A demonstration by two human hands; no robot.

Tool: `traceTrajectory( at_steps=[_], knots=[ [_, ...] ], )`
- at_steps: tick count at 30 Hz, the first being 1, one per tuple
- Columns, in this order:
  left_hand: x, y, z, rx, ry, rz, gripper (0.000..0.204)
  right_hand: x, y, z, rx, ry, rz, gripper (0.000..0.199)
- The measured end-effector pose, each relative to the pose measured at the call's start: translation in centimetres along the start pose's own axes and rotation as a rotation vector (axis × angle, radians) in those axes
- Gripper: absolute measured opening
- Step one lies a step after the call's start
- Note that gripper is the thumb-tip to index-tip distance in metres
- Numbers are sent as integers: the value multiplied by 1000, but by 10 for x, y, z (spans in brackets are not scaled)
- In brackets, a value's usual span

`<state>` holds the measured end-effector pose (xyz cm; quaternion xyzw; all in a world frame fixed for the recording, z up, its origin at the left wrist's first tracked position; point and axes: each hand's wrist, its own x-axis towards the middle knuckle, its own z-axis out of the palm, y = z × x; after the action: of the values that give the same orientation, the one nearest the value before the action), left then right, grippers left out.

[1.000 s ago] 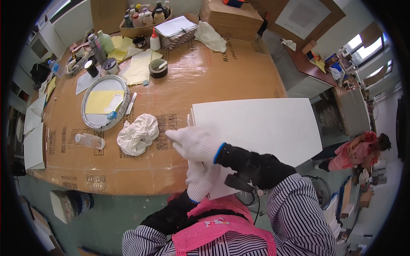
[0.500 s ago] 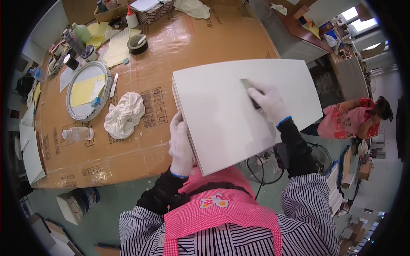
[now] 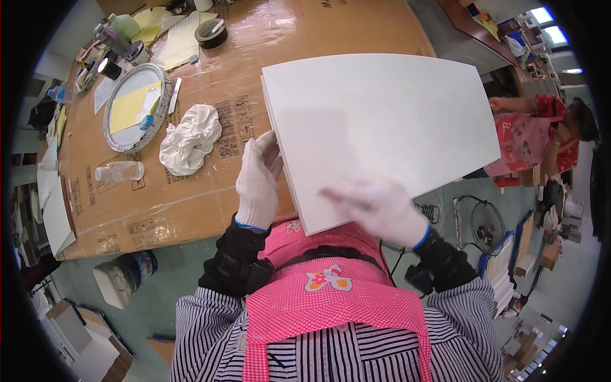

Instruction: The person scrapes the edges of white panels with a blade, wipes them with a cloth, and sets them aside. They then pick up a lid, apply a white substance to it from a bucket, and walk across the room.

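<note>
A large white board point(image 3: 407, 108) lies at the table's near right, its corner reaching toward my apron; its left side shows layered edges. My left hand point(image 3: 258, 181), in a white glove, is closed at that left edge, with the fingertips partly hidden there. Low over the board's near part is my right hand point(image 3: 382, 207), also gloved and smeared by motion. A small reddish-brown patch shows at its fingertips, too blurred to name. A crumpled white cloth point(image 3: 191, 140) rests on the table left of the board.
Brown printed sheeting covers the table point(image 3: 146, 204). On it are a clear bottle point(image 3: 119, 172), a round lid point(image 3: 137, 130) with yellow paper, and a dark bowl point(image 3: 211, 35). A fan point(image 3: 487, 223) stands right; a person in a red apron point(image 3: 525, 143) is beyond the board.
My right hand has swept from the board's middle toward its near left corner. The flat greenish-dark piece seen in it earlier is indistinct now. The whole view has shifted slightly.
</note>
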<state>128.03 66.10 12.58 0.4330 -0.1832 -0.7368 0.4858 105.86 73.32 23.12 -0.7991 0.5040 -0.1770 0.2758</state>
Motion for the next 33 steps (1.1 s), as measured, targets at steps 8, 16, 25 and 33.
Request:
traceTrajectory(
  at_steps=[8,16,25,33],
  knots=[
    [3,7,10,-34,6,-93,61,-24,32,-23,279,212,343,33],
    [7,2,-2,133,-95,44,50,-19,-17,31,73,56,-19,28],
    [-8,5,25,34,102,72,48,-141,162,-110,-83,606,644,32],
    [-7,9,42,162,65,41,37,-213,311,-234,-529,961,1175,27]
  ],
)
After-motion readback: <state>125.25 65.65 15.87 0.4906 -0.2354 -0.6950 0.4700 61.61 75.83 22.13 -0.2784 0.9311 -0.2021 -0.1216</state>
